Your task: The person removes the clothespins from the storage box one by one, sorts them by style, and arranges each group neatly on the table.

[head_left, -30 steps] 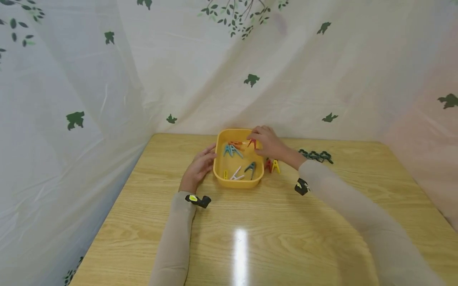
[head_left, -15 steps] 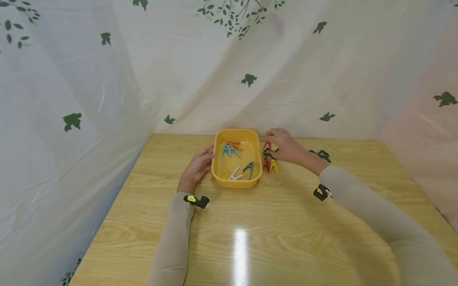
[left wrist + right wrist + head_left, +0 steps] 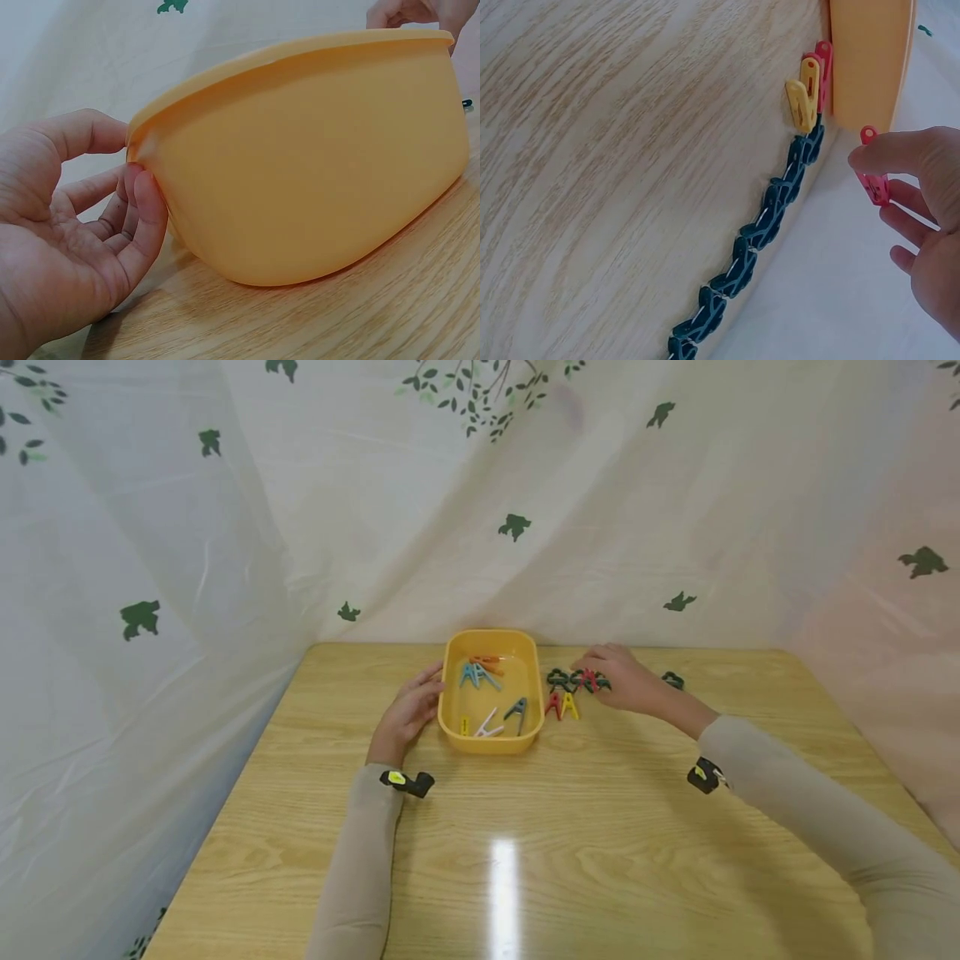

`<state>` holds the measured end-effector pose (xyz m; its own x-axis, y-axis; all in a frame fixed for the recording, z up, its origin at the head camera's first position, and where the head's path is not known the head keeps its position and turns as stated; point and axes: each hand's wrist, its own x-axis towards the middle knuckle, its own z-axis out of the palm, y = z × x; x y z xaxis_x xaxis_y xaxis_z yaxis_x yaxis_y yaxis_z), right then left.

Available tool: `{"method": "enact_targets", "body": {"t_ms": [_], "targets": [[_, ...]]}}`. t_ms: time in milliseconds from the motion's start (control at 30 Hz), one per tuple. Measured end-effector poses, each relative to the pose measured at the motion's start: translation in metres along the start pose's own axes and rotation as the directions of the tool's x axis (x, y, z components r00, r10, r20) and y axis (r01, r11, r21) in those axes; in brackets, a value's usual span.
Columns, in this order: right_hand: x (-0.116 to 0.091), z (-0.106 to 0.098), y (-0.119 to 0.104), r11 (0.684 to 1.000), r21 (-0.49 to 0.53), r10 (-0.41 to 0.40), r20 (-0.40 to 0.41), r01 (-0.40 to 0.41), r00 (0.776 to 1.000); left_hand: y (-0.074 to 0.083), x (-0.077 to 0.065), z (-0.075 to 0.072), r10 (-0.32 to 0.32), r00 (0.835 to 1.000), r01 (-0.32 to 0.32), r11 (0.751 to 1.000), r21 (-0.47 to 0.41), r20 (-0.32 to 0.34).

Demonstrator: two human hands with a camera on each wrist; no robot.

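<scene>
As right fingers (image 3: 906, 223) pinch clothespin (image 3: 873, 186), forearm (image 3: 795, 810) slanted

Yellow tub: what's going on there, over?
Left hand holds yellow tub. Right hand pinches a red clothespin, outside tub. Dark clips nearby; no visible obstruction.

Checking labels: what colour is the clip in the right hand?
The clip is pinkish red; clearest in right wrist view.
</scene>
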<state>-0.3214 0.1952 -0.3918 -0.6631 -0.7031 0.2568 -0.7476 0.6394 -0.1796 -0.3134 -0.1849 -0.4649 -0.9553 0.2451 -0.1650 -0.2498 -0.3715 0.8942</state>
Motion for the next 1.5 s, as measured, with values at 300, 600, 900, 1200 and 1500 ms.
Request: {"method": "enact_targets", "body": {"t_ms": [300,600,900,1200,1500], "targets": [[-0.006,0.006,0.000,0.997,0.061,0.033,0.069,-0.037,0.997,0.001,-0.002,-0.003,0.021,1.000,-0.021,1.000,0.015,-0.001],[-0.009,0.017,0.000,0.990,0.121,0.061,0.121,-0.076,0.991,0.004,-0.001,0.002,-0.003,0.999,0.004,1.000,0.014,-0.051],[-0.011,0.024,0.001,0.985,0.146,0.064,0.154,-0.087,0.986,0.006,-0.001,0.005,-0.025,0.997,0.025,1.000,0.009,-0.074],[-0.010,0.023,-0.004,0.986,0.143,0.062,0.181,-0.089,0.982,0.008,0.000,0.009,-0.025,0.995,0.030,0.999,0.044,-0.097],[-0.012,0.027,0.000,0.975,0.167,0.105,0.220,-0.144,0.970,0.006,0.001,0.010,-0.010,0.997,0.013,0.999,0.029,-0.081]]}}
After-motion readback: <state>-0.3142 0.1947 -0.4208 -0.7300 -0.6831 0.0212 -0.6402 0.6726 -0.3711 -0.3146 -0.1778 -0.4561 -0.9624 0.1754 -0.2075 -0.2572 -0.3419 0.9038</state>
